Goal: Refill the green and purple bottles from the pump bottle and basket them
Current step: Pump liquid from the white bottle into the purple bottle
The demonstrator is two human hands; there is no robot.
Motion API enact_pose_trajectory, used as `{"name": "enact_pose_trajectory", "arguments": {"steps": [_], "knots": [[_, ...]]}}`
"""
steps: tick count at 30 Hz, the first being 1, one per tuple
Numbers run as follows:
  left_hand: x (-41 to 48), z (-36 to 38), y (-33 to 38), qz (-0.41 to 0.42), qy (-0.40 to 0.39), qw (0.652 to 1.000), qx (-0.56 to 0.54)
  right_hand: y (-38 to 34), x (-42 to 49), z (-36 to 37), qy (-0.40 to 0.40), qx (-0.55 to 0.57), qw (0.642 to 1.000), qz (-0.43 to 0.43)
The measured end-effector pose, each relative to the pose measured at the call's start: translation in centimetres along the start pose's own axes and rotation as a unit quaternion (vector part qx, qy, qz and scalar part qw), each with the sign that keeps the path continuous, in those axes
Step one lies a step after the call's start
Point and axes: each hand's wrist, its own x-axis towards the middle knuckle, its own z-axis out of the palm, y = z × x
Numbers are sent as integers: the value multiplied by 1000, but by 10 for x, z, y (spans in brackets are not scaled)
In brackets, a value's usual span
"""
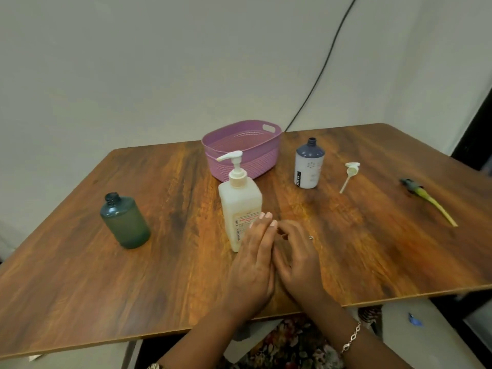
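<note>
A white pump bottle stands upright at the table's middle, its nozzle pointing left. The green bottle stands uncapped at the left. The purple-topped bottle stands uncapped at the back right, beside a purple basket that holds nothing visible. My left hand and my right hand rest side by side on the table just in front of the pump bottle. The left fingertips overlap the bottle's lower label. Neither hand holds anything.
A white pump head with its tube lies right of the purple bottle. A dark green pump head with a yellow tube lies near the right edge. A black cable runs down the wall behind the wooden table.
</note>
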Motion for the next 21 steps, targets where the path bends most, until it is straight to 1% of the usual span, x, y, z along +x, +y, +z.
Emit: {"name": "enact_pose_trajectory", "arguments": {"steps": [3, 7, 11, 15, 18, 21], "knots": [[19, 18, 7, -3, -16, 1000, -1, 16, 10, -19, 14, -17, 999, 27], [54, 46, 7, -74, -25, 997, 0, 41, 31, -39, 15, -59, 995, 74], [88, 75, 3, -133, -63, 989, -19, 75, 58, -51, 24, -83, 990, 111], [120, 100, -10, -172, -94, 980, -32, 111, 84, -58, 37, -81, 981, 170], [144, 112, -23, -208, -101, 970, -72, 137, 101, -58, 48, -67, 971, 223], [164, 121, -33, -239, -83, 960, -119, 156, 118, -54, 17, -36, 956, 291]]}}
